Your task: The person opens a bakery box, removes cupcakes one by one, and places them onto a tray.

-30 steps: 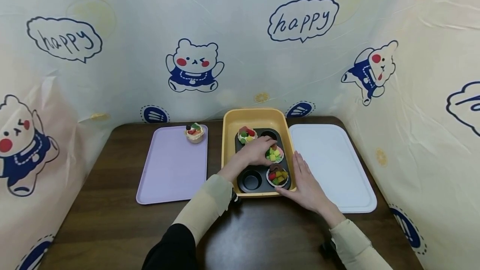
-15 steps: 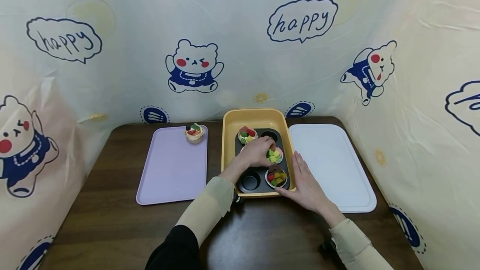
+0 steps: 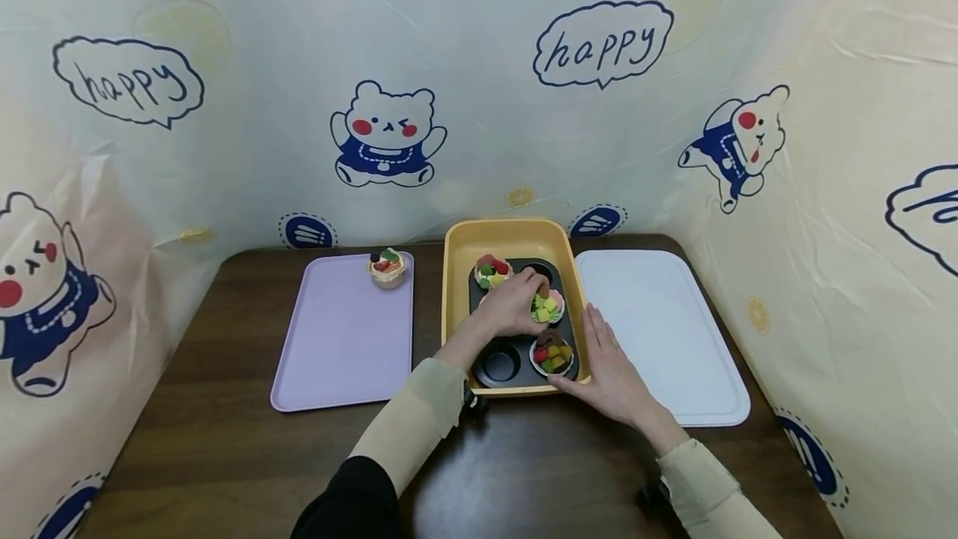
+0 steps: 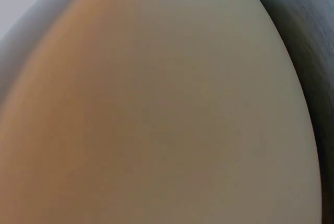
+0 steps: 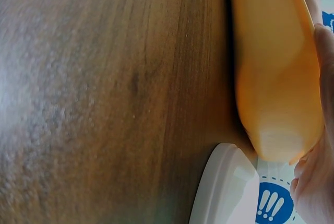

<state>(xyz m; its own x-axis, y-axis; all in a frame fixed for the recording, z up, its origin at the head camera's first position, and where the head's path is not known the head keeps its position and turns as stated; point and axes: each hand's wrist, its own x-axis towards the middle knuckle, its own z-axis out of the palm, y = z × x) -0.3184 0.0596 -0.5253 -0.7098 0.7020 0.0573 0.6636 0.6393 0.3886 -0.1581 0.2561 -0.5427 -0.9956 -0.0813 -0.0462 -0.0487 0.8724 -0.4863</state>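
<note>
In the head view my left hand (image 3: 511,304) reaches into a black muffin pan (image 3: 490,331) that lies in a yellow tray (image 3: 516,231). Its thumb and fingers curl round a toy cupcake (image 3: 550,307) with yellow and green topping, whose left side they hide. Straight fingers of my right hand (image 3: 615,374) lie along the tray's right side, the thumb at its front rim. Close to that thumb sits a cupcake with a chocolate-brown top and fruit (image 3: 552,356). Another fruit-topped cupcake (image 3: 493,270) fills the back left cup. The left wrist view holds only a blurred yellow-tan surface (image 4: 167,98).
A lilac tray (image 3: 343,339) lies to the left, with one cream-and-fruit cupcake (image 3: 387,269) at its back right corner. To the right is a white tray (image 3: 666,331). All rest on a dark wooden table (image 3: 224,439) before a printed cloth backdrop (image 3: 479,65).
The muffin pan has shifted very slightly left inside the yellow tray. My left hand's fingers have moved only a little at the cupcake; the right hand stays in place.
</note>
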